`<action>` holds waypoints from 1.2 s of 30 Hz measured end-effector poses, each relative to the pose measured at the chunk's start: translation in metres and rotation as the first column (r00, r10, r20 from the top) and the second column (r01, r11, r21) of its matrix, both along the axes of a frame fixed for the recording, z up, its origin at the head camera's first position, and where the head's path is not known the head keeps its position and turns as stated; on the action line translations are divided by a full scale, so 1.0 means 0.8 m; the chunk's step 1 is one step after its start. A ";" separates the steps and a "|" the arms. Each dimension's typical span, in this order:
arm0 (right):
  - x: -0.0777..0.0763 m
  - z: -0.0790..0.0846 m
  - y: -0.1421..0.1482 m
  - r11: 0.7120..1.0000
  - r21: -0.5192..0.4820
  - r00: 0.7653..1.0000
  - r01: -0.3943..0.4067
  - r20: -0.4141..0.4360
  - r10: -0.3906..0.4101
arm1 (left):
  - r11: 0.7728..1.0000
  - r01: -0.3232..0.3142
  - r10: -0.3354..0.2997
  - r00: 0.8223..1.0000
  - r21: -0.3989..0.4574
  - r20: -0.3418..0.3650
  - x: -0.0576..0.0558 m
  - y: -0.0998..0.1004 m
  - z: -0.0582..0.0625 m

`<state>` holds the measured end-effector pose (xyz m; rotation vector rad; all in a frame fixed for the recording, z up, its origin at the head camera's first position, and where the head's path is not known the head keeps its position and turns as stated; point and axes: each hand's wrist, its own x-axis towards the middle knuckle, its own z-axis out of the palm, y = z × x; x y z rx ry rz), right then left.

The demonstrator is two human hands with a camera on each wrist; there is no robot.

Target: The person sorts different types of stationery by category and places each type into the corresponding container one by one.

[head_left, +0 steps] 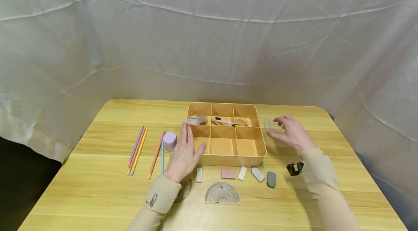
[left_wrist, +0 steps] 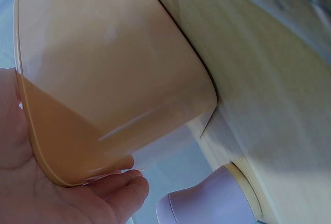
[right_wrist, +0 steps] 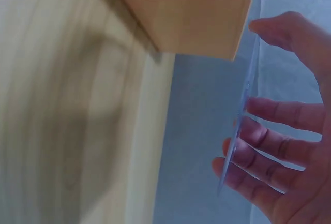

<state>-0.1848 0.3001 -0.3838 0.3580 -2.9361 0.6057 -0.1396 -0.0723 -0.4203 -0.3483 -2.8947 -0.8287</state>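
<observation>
My right hand [head_left: 292, 131] is raised just off the right side of an orange six-compartment box [head_left: 232, 160]. Between its thumb and fingers it pinches a thin clear plastic protractor [right_wrist: 239, 125], blurred in the head view and nearly edge-on in the right wrist view. My left hand [head_left: 183, 155] rests over the box's front left corner, fingers stretched along the left rim and thumb over the front left compartment. In the back row lie a clear plastic object [head_left: 197, 120], slim pink-and-black brushes [head_left: 223, 121] and another protractor [head_left: 241, 122].
Several pencils [head_left: 138, 151] and a lilac cylinder [head_left: 169, 141] lie left of the box. In front are a pink eraser [head_left: 228, 174], white erasers [head_left: 242, 173], a grey one [head_left: 271, 179], and a half-round protractor [head_left: 222, 193]. A black tape-measure-like object [head_left: 295, 169] sits by my right sleeve.
</observation>
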 end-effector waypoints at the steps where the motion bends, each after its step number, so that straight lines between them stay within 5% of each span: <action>1: -0.002 0.003 -0.003 1.000 0.001 1.000 0.002 -0.003 -0.002 | 1.000 0.000 0.000 1.000 0.000 -0.001 0.000 0.000 0.000; 19: -0.051 0.047 -0.067 0.991 0.123 0.999 -0.044 0.013 0.043 | 1.000 -0.003 0.003 1.000 -0.002 -0.010 0.000 0.001 -0.001; 36: -0.087 0.044 -0.110 0.985 0.171 0.995 0.003 0.101 -0.021 | 1.000 -0.005 0.005 1.000 0.011 0.003 0.001 0.003 0.000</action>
